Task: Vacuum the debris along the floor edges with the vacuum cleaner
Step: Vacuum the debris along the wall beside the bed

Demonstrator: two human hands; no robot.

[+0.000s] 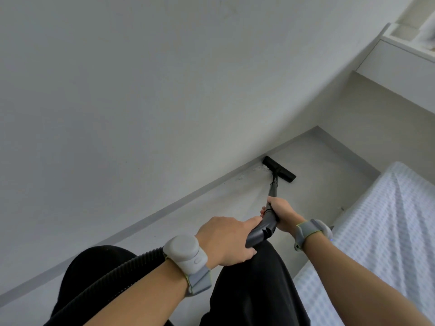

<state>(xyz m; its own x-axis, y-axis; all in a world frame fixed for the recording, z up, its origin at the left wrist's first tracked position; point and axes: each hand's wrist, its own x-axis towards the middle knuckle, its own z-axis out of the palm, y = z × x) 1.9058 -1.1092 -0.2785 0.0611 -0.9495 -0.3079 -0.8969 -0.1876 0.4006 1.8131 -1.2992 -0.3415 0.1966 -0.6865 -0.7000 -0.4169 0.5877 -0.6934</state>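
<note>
A black vacuum wand [273, 189] runs from my hands down to a flat black floor nozzle [280, 169] resting on the pale floor, one end against the grey skirting [164, 208]. Small whitish debris [249, 174] lies along the skirting just left of the nozzle. My left hand [226, 241] grips the curved handle [261, 234] at its rear. My right hand [281, 214] holds the tube further forward. A ribbed black hose [117, 276] trails back under my left forearm. Both wrists wear grey bands.
A white wall [141, 90] fills the left. A bed with a pale checked cover [381, 231] stands close on the right, leaving a narrow strip of floor. A white cabinet or shelf [400, 64] juts out at the upper right. My dark trousers [247, 290] fill the bottom centre.
</note>
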